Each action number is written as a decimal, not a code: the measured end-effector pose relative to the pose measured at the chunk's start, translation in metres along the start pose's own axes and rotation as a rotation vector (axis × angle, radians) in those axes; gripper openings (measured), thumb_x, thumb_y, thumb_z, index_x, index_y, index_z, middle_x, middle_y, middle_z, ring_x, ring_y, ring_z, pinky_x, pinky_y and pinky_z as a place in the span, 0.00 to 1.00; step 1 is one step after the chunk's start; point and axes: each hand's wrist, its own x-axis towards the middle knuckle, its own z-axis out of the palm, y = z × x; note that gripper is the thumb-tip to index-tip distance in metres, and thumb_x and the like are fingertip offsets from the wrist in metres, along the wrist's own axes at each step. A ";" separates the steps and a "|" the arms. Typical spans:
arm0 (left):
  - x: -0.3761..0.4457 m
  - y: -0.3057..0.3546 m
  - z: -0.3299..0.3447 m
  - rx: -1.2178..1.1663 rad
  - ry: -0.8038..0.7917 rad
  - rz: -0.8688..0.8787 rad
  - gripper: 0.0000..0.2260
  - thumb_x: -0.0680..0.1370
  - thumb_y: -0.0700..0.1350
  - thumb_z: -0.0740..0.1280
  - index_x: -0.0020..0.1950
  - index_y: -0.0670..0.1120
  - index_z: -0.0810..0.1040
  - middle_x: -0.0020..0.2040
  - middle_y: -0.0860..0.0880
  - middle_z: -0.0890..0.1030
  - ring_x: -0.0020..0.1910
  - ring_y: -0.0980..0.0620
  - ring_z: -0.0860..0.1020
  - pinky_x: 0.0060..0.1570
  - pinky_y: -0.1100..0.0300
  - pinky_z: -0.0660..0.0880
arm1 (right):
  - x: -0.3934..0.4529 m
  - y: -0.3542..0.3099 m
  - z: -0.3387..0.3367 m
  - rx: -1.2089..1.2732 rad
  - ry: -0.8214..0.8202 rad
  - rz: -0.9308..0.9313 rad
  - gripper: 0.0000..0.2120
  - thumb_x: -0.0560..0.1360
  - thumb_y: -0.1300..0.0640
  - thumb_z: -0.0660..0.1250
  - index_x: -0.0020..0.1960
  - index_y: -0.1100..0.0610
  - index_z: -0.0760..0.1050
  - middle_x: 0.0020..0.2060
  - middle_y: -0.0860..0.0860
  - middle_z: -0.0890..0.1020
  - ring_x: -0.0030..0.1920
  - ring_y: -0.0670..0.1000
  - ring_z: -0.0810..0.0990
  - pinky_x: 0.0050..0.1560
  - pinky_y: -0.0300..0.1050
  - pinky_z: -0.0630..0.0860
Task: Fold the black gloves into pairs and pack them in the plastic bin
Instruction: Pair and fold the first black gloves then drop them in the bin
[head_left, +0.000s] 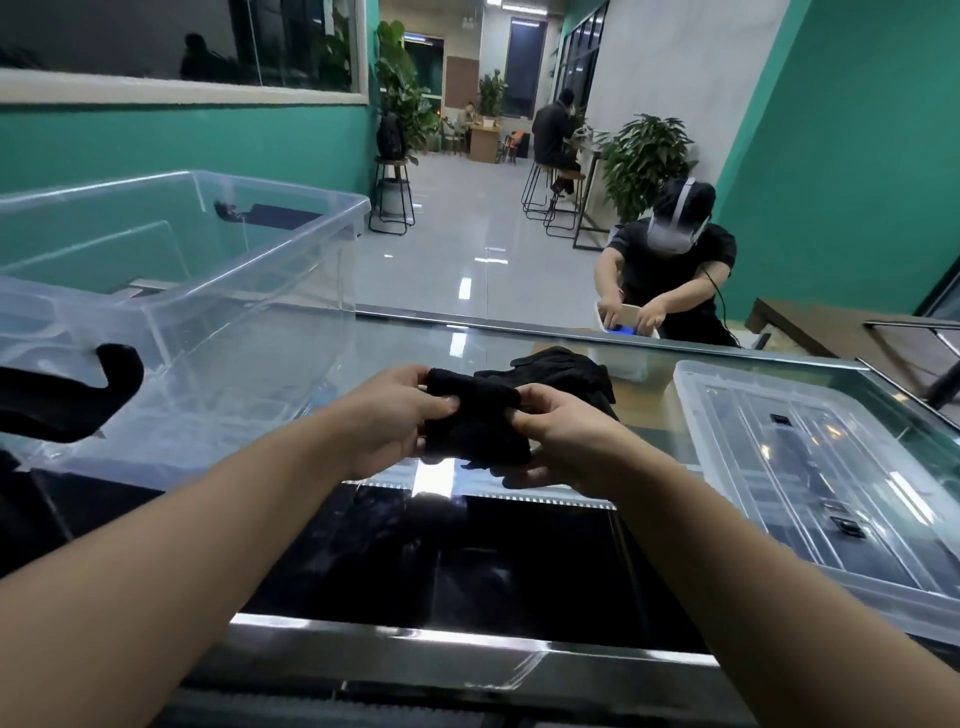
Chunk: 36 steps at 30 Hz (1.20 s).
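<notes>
Both hands meet over the glass counter (395, 332), holding a bundle of black gloves (475, 421) between them just above the surface. The left hand (387, 415) grips the bundle's left end, thumb on top and fingers curled underneath. The right hand (558, 434) pinches the right end, thumb laid over the upper edge and the other fingers tucked below the cloth. The bundle looks doubled over, though how many gloves are in it cannot be told.

Just behind the bundle, toward the far edge of the counter, a loose heap of more black gloves (566, 369) lies on the glass — partly hidden by the right hand.

Left of the hands the clear plastic bin (291, 244) stands on the counter, open at the top. A black glove (67, 395) hangs over its near rim at the left edge of the view, one curled finger pointing up; something dark also shows at the bin's far rim, too unclear to name.

Right of the hands the clear lid (810, 467) lies flat on the counter.

Beyond the counter a person wearing a headset (670, 260) bends over a white container, both hands inside it — further back, another person sits on a stool at a high table, among potted plants.
</notes>
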 end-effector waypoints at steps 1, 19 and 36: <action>-0.001 0.006 0.001 0.023 0.016 0.020 0.07 0.78 0.31 0.59 0.53 0.38 0.73 0.50 0.37 0.76 0.48 0.38 0.77 0.45 0.45 0.75 | -0.001 -0.006 -0.002 0.009 -0.025 0.027 0.04 0.80 0.58 0.58 0.53 0.54 0.70 0.48 0.58 0.79 0.36 0.60 0.83 0.37 0.50 0.82; 0.008 0.123 -0.017 -0.111 0.128 -0.014 0.06 0.79 0.33 0.55 0.53 0.37 0.70 0.43 0.41 0.78 0.41 0.45 0.78 0.39 0.54 0.76 | 0.028 -0.089 0.023 0.629 0.023 -0.444 0.12 0.79 0.66 0.55 0.43 0.64 0.75 0.33 0.54 0.83 0.41 0.51 0.80 0.43 0.40 0.81; 0.031 0.187 -0.166 0.153 0.104 0.008 0.07 0.76 0.35 0.56 0.49 0.37 0.73 0.40 0.42 0.79 0.39 0.46 0.78 0.40 0.56 0.76 | 0.091 -0.193 0.097 0.109 -0.125 -0.384 0.19 0.75 0.74 0.58 0.64 0.65 0.71 0.49 0.59 0.79 0.48 0.54 0.80 0.50 0.41 0.80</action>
